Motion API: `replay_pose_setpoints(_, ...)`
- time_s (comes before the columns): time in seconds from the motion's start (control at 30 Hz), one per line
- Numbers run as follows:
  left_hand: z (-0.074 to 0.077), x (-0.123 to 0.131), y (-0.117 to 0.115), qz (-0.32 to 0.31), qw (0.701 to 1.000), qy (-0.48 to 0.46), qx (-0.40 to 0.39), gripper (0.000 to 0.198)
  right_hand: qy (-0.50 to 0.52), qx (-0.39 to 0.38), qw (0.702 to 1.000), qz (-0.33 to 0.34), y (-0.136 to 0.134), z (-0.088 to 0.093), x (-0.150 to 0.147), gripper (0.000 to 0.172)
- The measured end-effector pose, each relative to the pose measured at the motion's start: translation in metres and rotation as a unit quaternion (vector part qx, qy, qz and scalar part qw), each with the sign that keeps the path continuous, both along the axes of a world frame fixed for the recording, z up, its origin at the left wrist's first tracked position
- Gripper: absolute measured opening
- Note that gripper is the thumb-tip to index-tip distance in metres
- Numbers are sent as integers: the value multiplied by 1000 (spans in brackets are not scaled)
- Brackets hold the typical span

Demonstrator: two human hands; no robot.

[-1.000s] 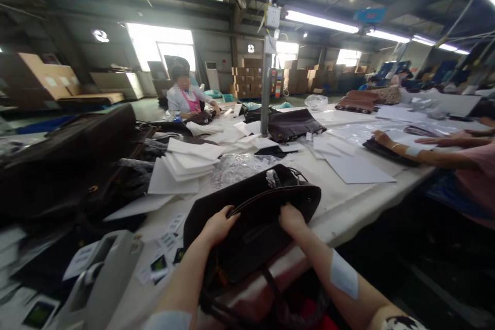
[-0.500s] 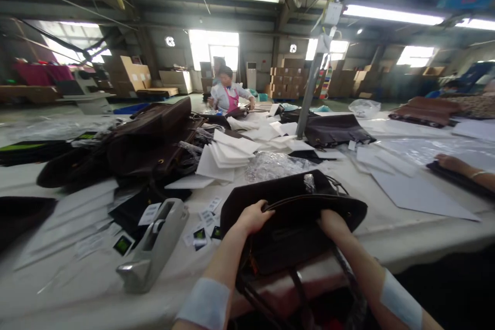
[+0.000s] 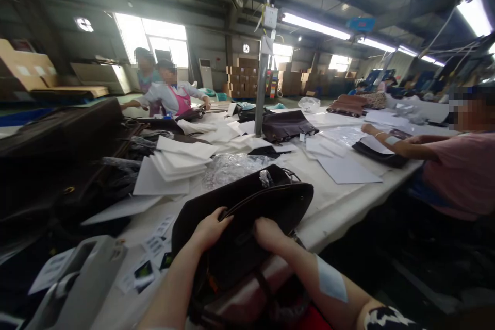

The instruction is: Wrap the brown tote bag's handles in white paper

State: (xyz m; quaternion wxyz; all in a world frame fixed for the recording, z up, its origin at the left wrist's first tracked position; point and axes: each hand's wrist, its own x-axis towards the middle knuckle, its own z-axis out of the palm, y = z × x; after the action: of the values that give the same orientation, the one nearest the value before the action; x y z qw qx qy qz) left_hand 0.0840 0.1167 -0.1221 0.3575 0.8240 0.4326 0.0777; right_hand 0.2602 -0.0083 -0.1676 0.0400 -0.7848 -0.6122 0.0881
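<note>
A dark brown handbag [image 3: 278, 201] lies open-mouthed on the white table [image 3: 340, 206] right in front of me. My left hand [image 3: 209, 227] is closed on the near rim of the bag's opening, fingers curled over the edge by the strap. My right hand [image 3: 268, 232] is curled into the bag's mouth a little to the right, its fingers hidden inside the bag. A crumpled clear plastic wrap [image 3: 228, 167] lies just behind the bag.
A grey tape dispenser [image 3: 81, 283] and small tags [image 3: 145, 270] sit at the near left. Stacked white sheets [image 3: 180, 157], a pile of dark bags [image 3: 58, 165] and a metal pole [image 3: 263, 62] stand beyond. A person in pink [image 3: 456, 170] works at right; others stand at the far end.
My right hand has slid left along the bag's opening, closer to my left hand. The view has swung back to the right and a second person appeared at the far end.
</note>
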Motion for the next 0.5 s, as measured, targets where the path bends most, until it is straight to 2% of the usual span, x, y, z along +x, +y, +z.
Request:
replay_pose_setpoints(0.1, 5, 0, -3, -6, 1000, 4, 7, 59, 3, 22, 999, 34, 3, -7, -33, 27)
replay_pose_setpoints(0.17, 11, 0, -15, -7, 999, 21, 30, 59, 8, 15, 999, 40, -4, 2, -43, 28)
replay_pose_setpoints(0.2, 12, 1, -24, -9, 998, 34, 49, 59, 26, 3, 998, 57, -12, 11, -43, 27)
replay_pose_setpoints(0.27, 10, 2, -47, -29, 993, 75, 92, 60, 104, -27, 983, 147, -31, 41, -38, 23)
replay_pose_setpoints(0.3, 6, 3, -60, -52, 987, 101, 112, 61, 159, -26, 963, 215, -40, 61, -31, 21)
replay_pose_setpoints(0.33, 1, 4, -73, -82, 979, 137, 124, 63, 207, -6, 938, 279, -47, 81, -23, 21)
replay_pose_setpoints(0.37, -7, 4, -84, -108, 970, 170, 138, 65, 229, 39, 926, 297, -50, 101, -13, 20)
replay_pose_setpoints(0.43, -22, 5, -99, -133, 958, 197, 162, 67, 186, 138, 942, 244, -41, 135, 12, 23)
replay_pose_setpoints(0.5, -35, 5, -105, -134, 954, 204, 173, 66, 99, 168, 967, 166, -10, 153, 43, 27)
